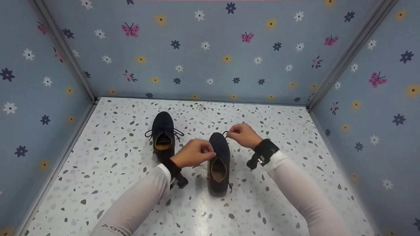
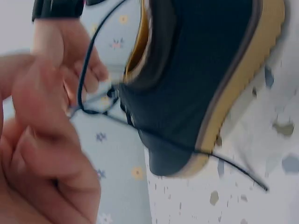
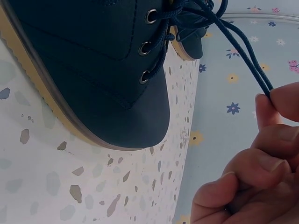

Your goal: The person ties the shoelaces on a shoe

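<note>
A dark navy lace-up shoe (image 1: 219,167) stands on the floor, toe pointing away from me. My right hand (image 1: 243,135) is off to the right of its toe and pinches a doubled shoelace (image 3: 243,51) between thumb and forefinger, drawn out from the eyelets. At the shoe's left side is my left hand (image 1: 196,153), its fingers curled and the fingertips near the laces. In the left wrist view that hand (image 2: 42,149) is blurred; a loose lace (image 2: 163,135) curves beside it. Whether it pinches any lace is unclear.
To the left stands the matching shoe (image 1: 163,126), its laces tied in a bow. Flowered blue panels (image 1: 203,62) enclose the speckled white floor (image 1: 131,196) at the back and on both sides.
</note>
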Demonstrator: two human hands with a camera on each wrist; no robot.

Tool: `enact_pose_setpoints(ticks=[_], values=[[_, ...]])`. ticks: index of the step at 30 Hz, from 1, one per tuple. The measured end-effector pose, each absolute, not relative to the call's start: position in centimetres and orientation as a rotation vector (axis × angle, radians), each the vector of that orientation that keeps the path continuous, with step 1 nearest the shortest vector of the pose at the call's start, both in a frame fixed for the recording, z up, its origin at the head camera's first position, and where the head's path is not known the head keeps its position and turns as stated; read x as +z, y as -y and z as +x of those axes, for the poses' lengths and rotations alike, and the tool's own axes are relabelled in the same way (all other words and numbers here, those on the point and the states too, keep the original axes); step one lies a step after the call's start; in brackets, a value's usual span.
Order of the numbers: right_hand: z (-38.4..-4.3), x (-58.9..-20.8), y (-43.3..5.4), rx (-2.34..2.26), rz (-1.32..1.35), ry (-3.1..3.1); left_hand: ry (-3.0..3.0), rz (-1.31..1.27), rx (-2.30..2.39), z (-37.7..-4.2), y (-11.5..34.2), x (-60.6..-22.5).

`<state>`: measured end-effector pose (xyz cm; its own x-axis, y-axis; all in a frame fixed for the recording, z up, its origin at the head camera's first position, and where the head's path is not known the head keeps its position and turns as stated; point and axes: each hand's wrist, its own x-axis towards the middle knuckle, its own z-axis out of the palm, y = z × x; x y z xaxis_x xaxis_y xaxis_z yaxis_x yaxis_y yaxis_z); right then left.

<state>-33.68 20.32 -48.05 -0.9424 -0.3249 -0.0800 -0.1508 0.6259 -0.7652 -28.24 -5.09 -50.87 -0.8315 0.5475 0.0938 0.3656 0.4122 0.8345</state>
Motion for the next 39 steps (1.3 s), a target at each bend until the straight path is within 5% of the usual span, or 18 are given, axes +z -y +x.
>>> enact_pose_setpoints(ticks=[7,39], values=[[-33.6,-47.9,-20.2,-1.218,-0.422,-2.639,-2.605,0.586,1.480,-30.5,5.4,-50.9],[-32.1,-48.5,-21.2,-1.453,-0.500,-2.580,-2.382,0.543,1.680,-31.1,4.0,-52.3]])
